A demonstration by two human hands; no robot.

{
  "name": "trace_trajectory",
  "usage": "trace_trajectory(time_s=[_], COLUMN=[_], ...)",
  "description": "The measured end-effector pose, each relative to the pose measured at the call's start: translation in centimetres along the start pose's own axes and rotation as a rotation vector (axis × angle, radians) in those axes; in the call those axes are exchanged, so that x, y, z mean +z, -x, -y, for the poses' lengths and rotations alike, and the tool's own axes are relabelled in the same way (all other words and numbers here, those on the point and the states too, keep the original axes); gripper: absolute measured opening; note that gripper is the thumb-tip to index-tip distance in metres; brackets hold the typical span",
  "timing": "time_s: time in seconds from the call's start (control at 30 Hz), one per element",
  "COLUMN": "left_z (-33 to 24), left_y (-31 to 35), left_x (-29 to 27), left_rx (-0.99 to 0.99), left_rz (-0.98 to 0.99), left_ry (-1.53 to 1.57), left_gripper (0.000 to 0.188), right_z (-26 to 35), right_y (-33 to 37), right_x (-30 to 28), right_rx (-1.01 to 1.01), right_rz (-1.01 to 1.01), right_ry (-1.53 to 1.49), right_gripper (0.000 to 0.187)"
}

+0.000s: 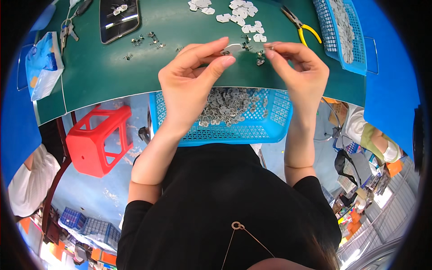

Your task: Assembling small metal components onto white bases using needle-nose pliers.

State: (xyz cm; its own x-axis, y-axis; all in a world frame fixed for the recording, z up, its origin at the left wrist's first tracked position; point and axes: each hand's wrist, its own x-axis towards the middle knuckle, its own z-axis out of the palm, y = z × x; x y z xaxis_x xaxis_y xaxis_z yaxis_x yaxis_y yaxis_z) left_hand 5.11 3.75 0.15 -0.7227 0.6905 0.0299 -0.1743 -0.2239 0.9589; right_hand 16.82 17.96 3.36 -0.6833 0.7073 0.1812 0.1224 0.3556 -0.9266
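My left hand (191,74) pinches a small white plastic piece (233,47) between thumb and forefinger. A bit of metal shows at its near end. My right hand (301,65) is closed in a pinch on a small metal clip (271,47), mostly hidden by the fingertips. Between the hands, loose metal clips (260,58) lie on the green tabletop (148,74). Just beyond them is a scatter of flat white plastic pieces (243,11). Below my hands, a blue basket (265,134) holds many finished-looking grey-white parts (227,105).
Yellow-handled pliers (310,32) lie at the far right, beside a blue basket (360,65) of white pieces. A phone (119,22), keys (67,31) and a tissue pack (45,67) are at left. More clips (153,38) lie near the phone. A red stool (96,139) stands on the floor.
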Motion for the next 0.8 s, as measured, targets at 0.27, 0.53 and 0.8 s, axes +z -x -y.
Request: trace_trajectory(time_s=[0.27,0.53,0.8], left_z=[0.0,0.1,0.3], left_y=[0.2,0.1,0.0], left_x=[0.8,1.0,0.5], left_rx=[0.047,0.130,0.114], left_rz=[-0.039,-0.048,-0.085], left_ry=[0.201,0.225,0.129], left_gripper=[0.026,0.025,0.024], right_z=[1.5,0.9,2.2], right_y=[1.1,2.2,2.0], right_x=[3.3,5.4,5.2], right_rx=[0.098,0.084,0.013], right_rz=[0.179,-0.020,-0.082], right_ry=[-0.162,-0.460,-0.242], right_gripper=[0.013,0.015,0.018])
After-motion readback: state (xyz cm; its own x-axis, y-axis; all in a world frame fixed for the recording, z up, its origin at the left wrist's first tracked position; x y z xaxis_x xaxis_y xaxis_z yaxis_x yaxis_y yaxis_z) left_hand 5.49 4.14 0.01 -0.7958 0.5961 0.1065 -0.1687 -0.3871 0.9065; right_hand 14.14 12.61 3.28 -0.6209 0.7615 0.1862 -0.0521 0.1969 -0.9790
